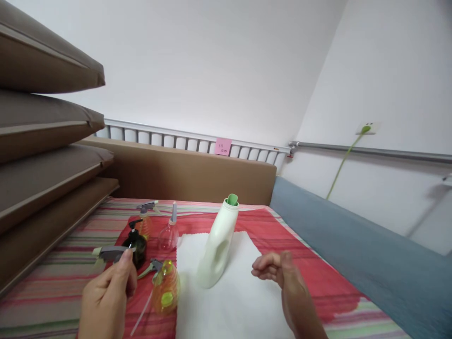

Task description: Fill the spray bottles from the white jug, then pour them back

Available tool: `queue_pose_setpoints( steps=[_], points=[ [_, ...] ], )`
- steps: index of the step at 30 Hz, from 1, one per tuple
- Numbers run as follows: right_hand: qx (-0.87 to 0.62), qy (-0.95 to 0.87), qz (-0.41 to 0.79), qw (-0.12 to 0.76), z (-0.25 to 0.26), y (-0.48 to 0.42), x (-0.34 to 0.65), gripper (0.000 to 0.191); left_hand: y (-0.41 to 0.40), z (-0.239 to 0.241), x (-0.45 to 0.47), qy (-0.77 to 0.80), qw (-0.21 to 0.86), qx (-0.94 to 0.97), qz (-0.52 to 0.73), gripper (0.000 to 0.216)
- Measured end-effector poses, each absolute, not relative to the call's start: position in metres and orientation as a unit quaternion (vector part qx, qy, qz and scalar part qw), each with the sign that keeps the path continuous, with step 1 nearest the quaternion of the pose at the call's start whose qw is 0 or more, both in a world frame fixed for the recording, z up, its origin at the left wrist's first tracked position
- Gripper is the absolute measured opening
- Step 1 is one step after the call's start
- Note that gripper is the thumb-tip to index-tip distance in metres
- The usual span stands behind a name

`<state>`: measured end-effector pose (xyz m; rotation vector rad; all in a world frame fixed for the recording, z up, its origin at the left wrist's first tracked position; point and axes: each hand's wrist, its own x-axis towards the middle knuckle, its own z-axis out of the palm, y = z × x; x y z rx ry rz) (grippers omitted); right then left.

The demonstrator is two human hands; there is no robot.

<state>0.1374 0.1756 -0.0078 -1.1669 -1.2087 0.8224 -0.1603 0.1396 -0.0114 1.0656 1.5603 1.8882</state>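
Note:
My left hand [106,296] is closed on a grey and pale-green spray trigger head [111,253], held above the striped cloth. My right hand [282,278] is over the right part of the white cloth [233,310]. It holds nothing, its fingers loosely bent and thumb apart. Between the hands a pale-green detergent bottle [215,256] leans to the right, its green pouring spout [232,199] showing at the uncapped mouth. Near my left hand lies a yellow spray bottle [166,288] beside another grey-green trigger head [151,268] with a thin tube.
A dark pump bottle [139,247], a clear pink-looking bottle [168,235] and an orange spray bottle [144,225] stand at the left on a red cloth [259,226]. Brown cushions [49,122] are stacked at far left. A blue-grey padded panel [335,235] borders the right side.

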Motion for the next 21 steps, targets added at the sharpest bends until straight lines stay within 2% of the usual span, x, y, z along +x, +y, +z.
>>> queue_pose_setpoints(
  steps=[9,21],
  points=[
    [-0.548,-0.395,0.535,0.507,-0.032,0.208,0.136,0.072,0.179,-0.042,-0.173,0.63,0.292,0.419,0.585,0.058],
    [-0.573,-0.385,0.53,0.492,-0.038,0.209,0.135,0.073,0.181,-0.045,-0.17,0.622,0.298,0.428,0.584,0.057]
  ],
)
